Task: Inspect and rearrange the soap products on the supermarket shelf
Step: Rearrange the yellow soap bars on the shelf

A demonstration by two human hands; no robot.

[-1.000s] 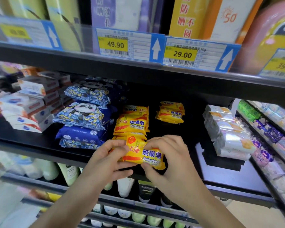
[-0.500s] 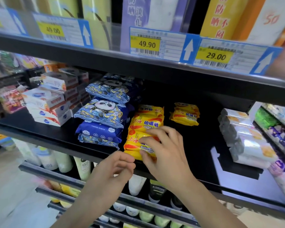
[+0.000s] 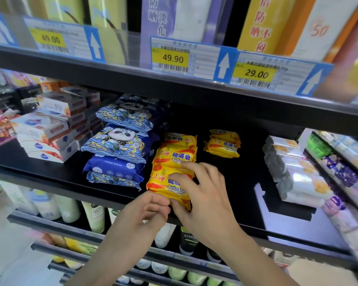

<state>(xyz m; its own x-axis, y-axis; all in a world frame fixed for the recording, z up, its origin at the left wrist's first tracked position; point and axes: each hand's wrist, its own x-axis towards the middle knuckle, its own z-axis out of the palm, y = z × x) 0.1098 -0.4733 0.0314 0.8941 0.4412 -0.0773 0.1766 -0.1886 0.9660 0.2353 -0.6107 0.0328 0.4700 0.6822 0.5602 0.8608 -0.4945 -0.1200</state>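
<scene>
A yellow sulfur soap pack (image 3: 163, 182) lies at the front of a stack of like packs (image 3: 175, 154) on the black shelf (image 3: 238, 178). My right hand (image 3: 203, 199) lies over its right half, fingers curled across the top and thumb at the front edge, gripping it. My left hand (image 3: 141, 219) reaches up from below with curled fingers, and thumb and forefinger pinch the pack's front lower edge. A smaller pile of the same yellow packs (image 3: 222, 144) sits further back to the right.
Blue panda-print packs (image 3: 116, 141) are stacked right beside the yellow ones on the left, with white soap boxes (image 3: 43, 137) beyond. Wrapped white bars (image 3: 293, 172) line the right. Price tags (image 3: 172, 58) hang on the shelf above. Bottles (image 3: 93, 217) stand below.
The pack went from being held in front of the shelf to lying on the front of the stack. My left hand let go, then came back to its front edge.
</scene>
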